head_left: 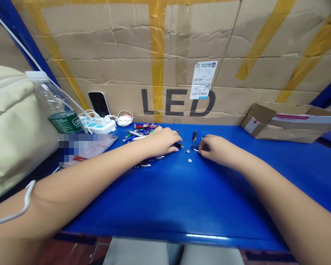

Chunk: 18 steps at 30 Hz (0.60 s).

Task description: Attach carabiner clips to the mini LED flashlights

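Note:
My left hand point(165, 141) rests on the blue table point(182, 191), fingers curled over a small black cylinder point(178, 145) whose end pokes out to the right. My right hand point(213, 148) lies close by, fingers pinched on a small dark key ring point(195, 148). Between the hands lie two small round button cells point(189, 160) and, a little farther back, a short black tube point(194, 136). A heap of small coloured pen-like lights point(142, 130) lies behind my left hand, and some dark ones point(147, 162) lie under my left wrist.
A white power strip point(100, 127) with plugs, a leaning phone point(98, 103) and a small cat-shaped gadget point(124, 120) stand at the back left. A water bottle point(57, 106), a flat phone point(99, 145) and a cream bag point(13, 129) are left. A cardboard box point(287, 123) lies right; a cardboard wall point(165, 55) closes the back.

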### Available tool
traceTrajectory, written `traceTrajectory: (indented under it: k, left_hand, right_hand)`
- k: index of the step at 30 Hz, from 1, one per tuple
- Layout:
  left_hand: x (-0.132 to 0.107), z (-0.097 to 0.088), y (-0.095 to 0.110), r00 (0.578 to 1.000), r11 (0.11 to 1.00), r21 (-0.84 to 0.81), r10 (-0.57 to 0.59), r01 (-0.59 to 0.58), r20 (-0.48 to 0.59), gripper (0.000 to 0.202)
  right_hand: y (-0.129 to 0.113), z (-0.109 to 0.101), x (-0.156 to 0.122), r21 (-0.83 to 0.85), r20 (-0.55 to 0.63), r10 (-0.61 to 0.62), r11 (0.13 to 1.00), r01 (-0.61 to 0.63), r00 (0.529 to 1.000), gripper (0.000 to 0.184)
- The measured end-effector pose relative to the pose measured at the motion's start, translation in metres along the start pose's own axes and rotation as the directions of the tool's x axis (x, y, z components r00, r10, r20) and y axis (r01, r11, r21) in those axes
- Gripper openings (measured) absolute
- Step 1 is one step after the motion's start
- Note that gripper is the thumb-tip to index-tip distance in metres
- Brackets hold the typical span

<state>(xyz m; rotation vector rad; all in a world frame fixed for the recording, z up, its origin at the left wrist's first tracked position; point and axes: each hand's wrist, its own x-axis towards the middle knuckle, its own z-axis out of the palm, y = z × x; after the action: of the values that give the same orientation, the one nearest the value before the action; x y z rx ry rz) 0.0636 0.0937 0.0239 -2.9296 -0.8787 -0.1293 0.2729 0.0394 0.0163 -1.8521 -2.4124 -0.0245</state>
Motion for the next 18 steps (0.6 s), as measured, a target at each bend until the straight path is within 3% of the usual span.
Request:
traceTrajectory:
  k: [5, 11, 15, 18]
  left_hand:
    - [0.01, 0.009, -0.006, 0.997, 0.998, -0.033, 0.057, -0.055, 0.046, 0.023]
    - [-0.001, 0.005, 0.001, 0.994, 0.969, -0.248, -0.004, -0.023, -0.108, 0.024]
    - [-0.019, -0.006, 0.016, 0.955, 0.881, -0.469, -0.19, 0.063, -0.229, 0.018]
    - [-0.031, -0.011, 0.027, 0.924, 0.755, -0.63, -0.351, 0.184, -0.151, 0.023]
  right_hand:
    - [0.006, 0.004, 0.002, -0.02, -0.009, -0.043, 0.999, 0.043, 0.999, 0.016]
    - [0.002, 0.001, 0.0, 0.085, -0.067, -0.08, 0.993, 0.086, 0.995, 0.015]
    - [-0.012, -0.006, -0.007, 0.306, -0.224, -0.133, 0.931, 0.199, 0.965, 0.015]
    - [-0.028, -0.009, -0.013, 0.347, -0.319, -0.192, 0.888, 0.302, 0.928, 0.012]
